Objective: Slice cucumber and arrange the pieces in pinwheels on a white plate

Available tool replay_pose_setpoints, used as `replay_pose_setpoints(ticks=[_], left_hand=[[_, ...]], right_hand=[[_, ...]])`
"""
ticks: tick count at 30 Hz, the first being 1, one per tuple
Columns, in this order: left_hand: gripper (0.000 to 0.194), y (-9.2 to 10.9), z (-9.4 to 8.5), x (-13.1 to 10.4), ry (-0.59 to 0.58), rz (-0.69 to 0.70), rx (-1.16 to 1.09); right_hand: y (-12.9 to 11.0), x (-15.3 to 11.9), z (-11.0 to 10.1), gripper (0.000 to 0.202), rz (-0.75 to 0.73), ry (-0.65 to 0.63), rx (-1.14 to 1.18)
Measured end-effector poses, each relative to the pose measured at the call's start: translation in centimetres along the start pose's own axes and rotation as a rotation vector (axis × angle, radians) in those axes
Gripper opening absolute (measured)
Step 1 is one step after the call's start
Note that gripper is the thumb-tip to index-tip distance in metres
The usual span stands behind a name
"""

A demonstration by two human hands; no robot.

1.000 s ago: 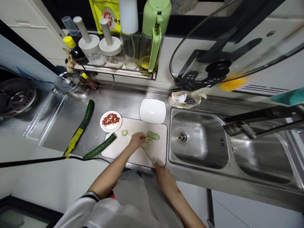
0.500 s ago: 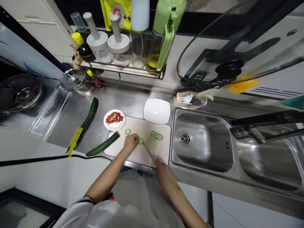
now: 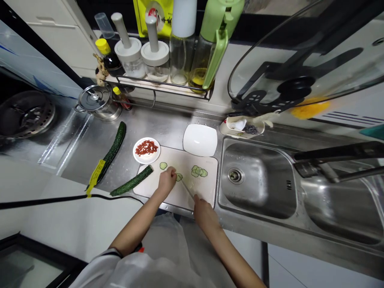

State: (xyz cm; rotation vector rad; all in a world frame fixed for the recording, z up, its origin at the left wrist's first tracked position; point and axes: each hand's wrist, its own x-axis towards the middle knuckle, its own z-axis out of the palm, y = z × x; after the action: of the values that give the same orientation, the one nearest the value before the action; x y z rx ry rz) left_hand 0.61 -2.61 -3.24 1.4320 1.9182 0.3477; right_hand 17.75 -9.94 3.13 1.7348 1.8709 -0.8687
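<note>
My right hand (image 3: 205,212) is closed around the handle of a knife (image 3: 188,189), whose tip reaches a cucumber slice (image 3: 179,177) on the cutting board (image 3: 207,188). Beside that slice, my left hand (image 3: 168,179) has its fingers pinched together; what they hold, if anything, is too small to make out. One slice (image 3: 163,165) lies alone behind my left hand, and several overlapping slices (image 3: 199,171) rest at the board's right. A cut cucumber (image 3: 132,181) lies partly over the board's left edge. A whole cucumber (image 3: 114,150) is farther left.
A white plate of red pieces (image 3: 147,150) and a bare white dish (image 3: 200,140) stand behind the board. The sink (image 3: 258,180) is on the right. At the back left are a steel pot (image 3: 99,102) and a rack (image 3: 168,86) with jars and bottles.
The whole view has shifted slightly. My left hand stays by the slice, and my right hand with the knife has moved slightly up and left.
</note>
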Motion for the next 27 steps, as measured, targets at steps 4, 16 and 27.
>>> replay_pose_setpoints(ticks=[4,16,27], left_hand=[[0.022,-0.11,0.05,0.04,-0.006,-0.008,0.011],[0.020,-0.64,0.41,0.19,0.020,0.033,-0.039],[0.021,-0.48,0.34,0.21,0.013,0.005,-0.036]], right_hand=[[-0.22,0.08,-0.40,0.037,-0.018,0.004,0.003],[-0.55,0.30,-0.64,0.039,-0.024,0.000,0.024],[-0.20,-0.19,-0.40,0.044,-0.031,-0.036,0.001]])
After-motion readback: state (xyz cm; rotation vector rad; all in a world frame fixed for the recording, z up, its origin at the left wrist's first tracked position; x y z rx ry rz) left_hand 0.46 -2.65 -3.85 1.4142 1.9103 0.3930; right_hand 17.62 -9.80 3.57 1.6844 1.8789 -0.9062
